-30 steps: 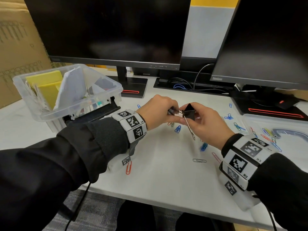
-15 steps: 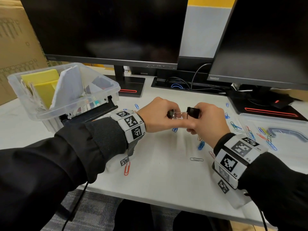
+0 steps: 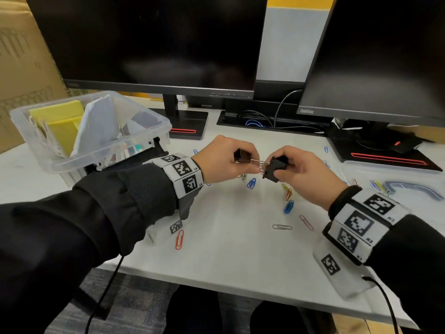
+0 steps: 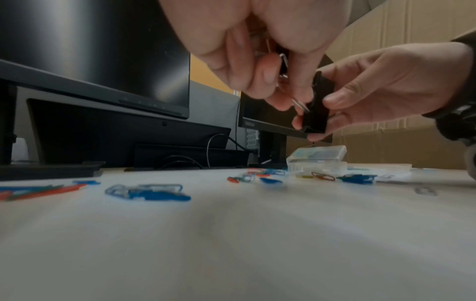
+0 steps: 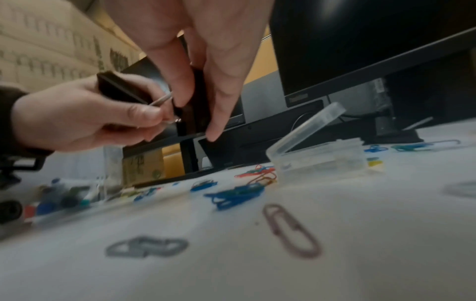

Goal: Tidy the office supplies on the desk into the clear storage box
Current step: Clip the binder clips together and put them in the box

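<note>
Above the bench [image 3: 228, 256], the left hand [image 3: 220, 162] pinches one black binder clip [image 3: 242, 154] while the right hand [image 3: 305, 174] grips a second binder clip [image 3: 274, 168], their wire handles meeting between the hands, right of the clear storage box [image 3: 154, 121].

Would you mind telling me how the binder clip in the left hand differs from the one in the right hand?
The left hand mostly hides its binder clip; the right hand's binder clip shows most of its body. The left clip sits slightly higher, the right one lower and tilted. Both are black, with silver wire handles meeting between the hands above the desk.
</note>
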A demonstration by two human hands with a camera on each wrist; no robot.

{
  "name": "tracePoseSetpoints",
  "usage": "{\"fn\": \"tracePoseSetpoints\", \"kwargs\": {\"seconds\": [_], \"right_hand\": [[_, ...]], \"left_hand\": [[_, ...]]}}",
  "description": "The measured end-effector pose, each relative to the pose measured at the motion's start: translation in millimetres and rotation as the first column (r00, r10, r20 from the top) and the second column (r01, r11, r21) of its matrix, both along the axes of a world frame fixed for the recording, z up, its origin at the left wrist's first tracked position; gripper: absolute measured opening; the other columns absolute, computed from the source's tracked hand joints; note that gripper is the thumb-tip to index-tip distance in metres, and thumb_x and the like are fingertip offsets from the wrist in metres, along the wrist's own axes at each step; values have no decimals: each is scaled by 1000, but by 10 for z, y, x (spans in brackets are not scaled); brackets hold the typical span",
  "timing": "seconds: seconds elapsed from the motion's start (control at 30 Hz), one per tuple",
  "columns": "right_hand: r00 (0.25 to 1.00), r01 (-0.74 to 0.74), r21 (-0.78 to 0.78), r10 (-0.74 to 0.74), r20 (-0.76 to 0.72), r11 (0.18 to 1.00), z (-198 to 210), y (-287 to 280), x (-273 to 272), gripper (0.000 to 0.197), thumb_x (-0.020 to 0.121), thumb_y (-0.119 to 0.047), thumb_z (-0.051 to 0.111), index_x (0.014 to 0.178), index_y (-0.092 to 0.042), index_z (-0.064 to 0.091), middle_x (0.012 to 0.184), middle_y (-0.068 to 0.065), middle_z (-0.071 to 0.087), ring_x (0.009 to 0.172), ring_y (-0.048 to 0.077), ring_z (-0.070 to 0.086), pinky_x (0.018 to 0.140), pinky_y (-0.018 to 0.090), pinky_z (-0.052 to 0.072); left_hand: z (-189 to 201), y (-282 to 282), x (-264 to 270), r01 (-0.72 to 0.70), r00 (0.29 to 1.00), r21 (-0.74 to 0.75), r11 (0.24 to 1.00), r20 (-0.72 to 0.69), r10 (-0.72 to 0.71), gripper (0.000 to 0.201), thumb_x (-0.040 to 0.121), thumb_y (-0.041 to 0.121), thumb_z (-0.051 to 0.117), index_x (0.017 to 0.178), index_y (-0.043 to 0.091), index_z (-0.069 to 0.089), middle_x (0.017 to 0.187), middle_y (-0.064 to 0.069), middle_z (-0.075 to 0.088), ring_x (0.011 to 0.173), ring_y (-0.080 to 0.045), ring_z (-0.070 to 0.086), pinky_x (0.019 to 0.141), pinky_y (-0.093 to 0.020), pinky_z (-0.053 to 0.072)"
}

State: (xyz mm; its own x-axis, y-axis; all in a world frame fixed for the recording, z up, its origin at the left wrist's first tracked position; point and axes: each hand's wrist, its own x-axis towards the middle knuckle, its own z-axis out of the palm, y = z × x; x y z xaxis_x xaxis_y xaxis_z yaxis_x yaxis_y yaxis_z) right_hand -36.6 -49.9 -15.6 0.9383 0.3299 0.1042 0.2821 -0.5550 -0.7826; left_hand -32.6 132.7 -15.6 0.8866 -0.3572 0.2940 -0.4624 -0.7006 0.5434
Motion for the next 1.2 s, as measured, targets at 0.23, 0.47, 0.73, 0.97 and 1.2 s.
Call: {"fn": "tracePoseSetpoints", "kwargs": {"seconds": [0.23, 0.47, 0.73, 0.97, 1.2], "right_hand": [[946, 91, 364, 34, -323, 927, 68, -25, -12, 24, 93, -3, 48, 116, -10, 47, 104, 11, 63, 91, 23, 65, 63, 30, 59], [876, 266, 437, -26, -482, 859, 76, -93, 2, 21, 98, -10, 38, 116, -10, 49, 107, 17, 59, 84, 23, 66, 59, 35, 60], [878, 290, 540, 6, -479, 790, 162, 15, -118, 38, 101, -29, 31, 120, -6, 53, 106, 17, 64, 85, 26, 66, 47, 28, 56], [920, 226, 528, -1, -393, 819, 163, 43, -167, 28, 96, -26, 42, 117, -9, 50, 102, 14, 53, 74, 18, 59, 46, 22, 52], [955, 228, 610, -50, -294, 759, 209, 103, -181, 18, 97, -29, 39, 99, -16, 51, 80, 7, 47, 64, 16, 47, 37, 17, 38]], "left_hand": [[255, -72, 60, -310, 950, -42, 950, -44, 308, 50, 78, 54, 60, 101, 16, 37, 75, 6, 56, 59, -3, 53, 49, -14, 40], [575, -102, 18, -217, 957, -6, 976, -197, 212, 26, 85, 35, 61, 94, 11, 59, 66, 4, 57, 53, -5, 50, 51, -16, 43], [594, -412, -47, 25, 947, 166, 986, -319, 29, 27, 83, 39, 63, 90, 14, 73, 73, 6, 64, 62, -4, 50, 60, -15, 41], [542, -386, -46, -24, 960, 166, 986, -272, 69, 28, 72, 43, 73, 79, 16, 72, 70, 4, 61, 66, -7, 51, 59, -19, 40], [565, -295, -76, -38, 957, 158, 987, -279, 81, 41, 83, 52, 56, 103, 17, 62, 81, 8, 58, 68, -4, 54, 53, -13, 41]]}}
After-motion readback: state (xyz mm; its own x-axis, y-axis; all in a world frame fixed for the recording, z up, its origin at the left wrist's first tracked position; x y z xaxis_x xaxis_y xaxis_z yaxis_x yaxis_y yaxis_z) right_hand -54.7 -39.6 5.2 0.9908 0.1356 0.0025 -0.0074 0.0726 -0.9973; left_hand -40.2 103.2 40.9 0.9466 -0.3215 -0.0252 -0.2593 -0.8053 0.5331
